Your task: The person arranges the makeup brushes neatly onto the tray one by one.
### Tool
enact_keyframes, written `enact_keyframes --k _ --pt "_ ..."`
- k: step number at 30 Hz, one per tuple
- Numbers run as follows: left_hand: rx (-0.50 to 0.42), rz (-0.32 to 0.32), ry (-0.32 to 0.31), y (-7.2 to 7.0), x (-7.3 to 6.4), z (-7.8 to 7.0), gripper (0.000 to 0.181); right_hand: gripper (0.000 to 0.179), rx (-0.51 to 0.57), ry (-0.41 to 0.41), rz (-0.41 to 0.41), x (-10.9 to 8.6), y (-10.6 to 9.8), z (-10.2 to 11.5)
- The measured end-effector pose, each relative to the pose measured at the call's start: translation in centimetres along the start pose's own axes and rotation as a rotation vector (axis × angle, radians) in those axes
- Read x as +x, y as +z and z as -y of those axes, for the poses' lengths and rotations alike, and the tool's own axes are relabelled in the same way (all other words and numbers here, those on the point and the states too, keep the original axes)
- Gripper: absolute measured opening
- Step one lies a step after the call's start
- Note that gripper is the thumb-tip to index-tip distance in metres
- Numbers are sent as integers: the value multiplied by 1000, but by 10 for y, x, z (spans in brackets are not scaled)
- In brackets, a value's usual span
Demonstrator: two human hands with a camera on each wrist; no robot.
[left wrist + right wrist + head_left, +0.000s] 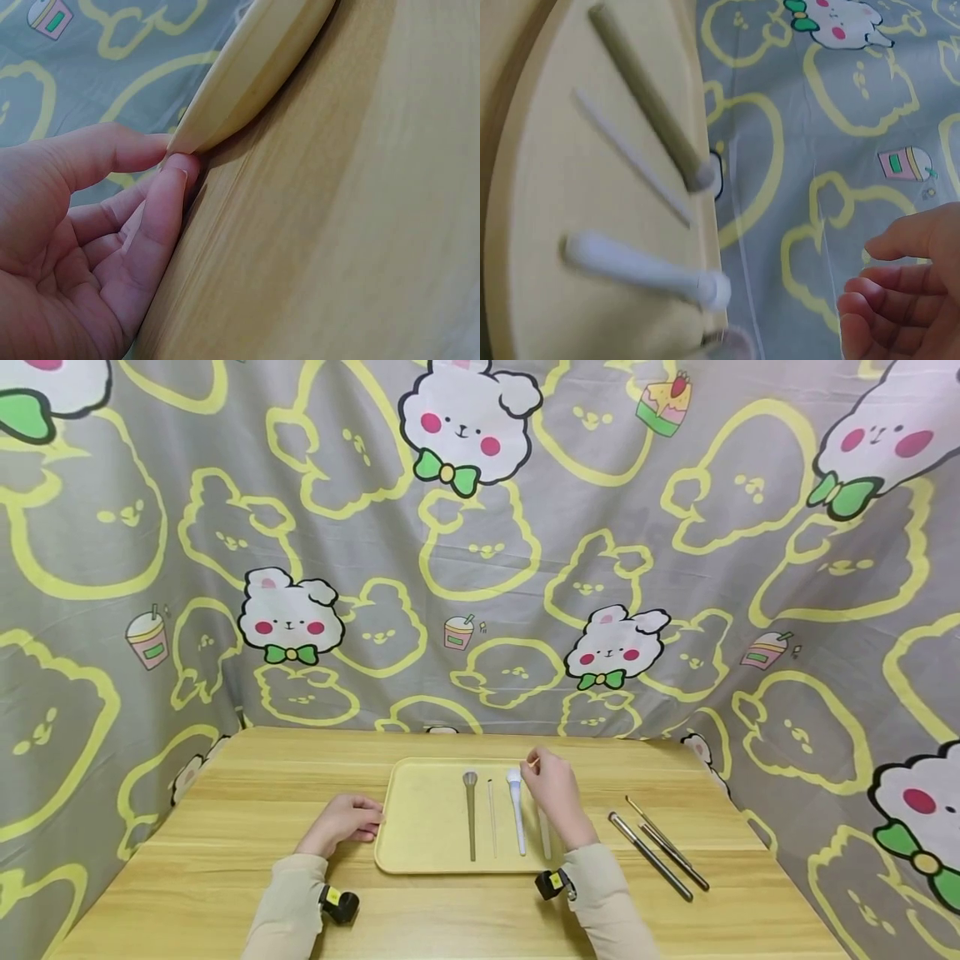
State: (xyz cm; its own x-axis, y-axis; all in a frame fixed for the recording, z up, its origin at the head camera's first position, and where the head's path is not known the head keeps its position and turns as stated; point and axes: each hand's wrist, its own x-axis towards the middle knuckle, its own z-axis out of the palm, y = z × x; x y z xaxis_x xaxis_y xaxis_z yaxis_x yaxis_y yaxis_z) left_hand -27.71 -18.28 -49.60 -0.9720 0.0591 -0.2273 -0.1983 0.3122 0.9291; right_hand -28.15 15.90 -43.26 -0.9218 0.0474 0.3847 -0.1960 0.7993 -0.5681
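My left hand (pixel 347 823) pinches the left rim of a pale yellow tray (pixel 420 827), fingertips and thumb at its edge in the left wrist view. An olive makeup brush (pixel 471 818), a thin pale brush (pixel 492 822) and a white-lavender brush (pixel 517 814) lie roughly side by side in the tray. Another light-handled brush (pixel 546 837) lies right of them, partly covered by my right hand (pixel 557 789). That hand hovers over the tray's right side, fingers loosely bent with nothing between them in the right wrist view (pixel 900 292).
Right of the tray, a thick dark brush (pixel 651 857) and two slimmer brushes, one dark (pixel 678 857) and one with a gold-toned end (pixel 636 807), lie on the wooden table (pixel 450 914). A grey patterned curtain (pixel 480 693) hangs behind the table and along its sides.
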Motion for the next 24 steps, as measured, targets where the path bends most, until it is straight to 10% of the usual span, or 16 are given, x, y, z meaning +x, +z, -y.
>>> enact_keyframes --k 24 --pt "14 -5 -8 0 0 0 26 23 -92 55 91 -12 -44 -66"
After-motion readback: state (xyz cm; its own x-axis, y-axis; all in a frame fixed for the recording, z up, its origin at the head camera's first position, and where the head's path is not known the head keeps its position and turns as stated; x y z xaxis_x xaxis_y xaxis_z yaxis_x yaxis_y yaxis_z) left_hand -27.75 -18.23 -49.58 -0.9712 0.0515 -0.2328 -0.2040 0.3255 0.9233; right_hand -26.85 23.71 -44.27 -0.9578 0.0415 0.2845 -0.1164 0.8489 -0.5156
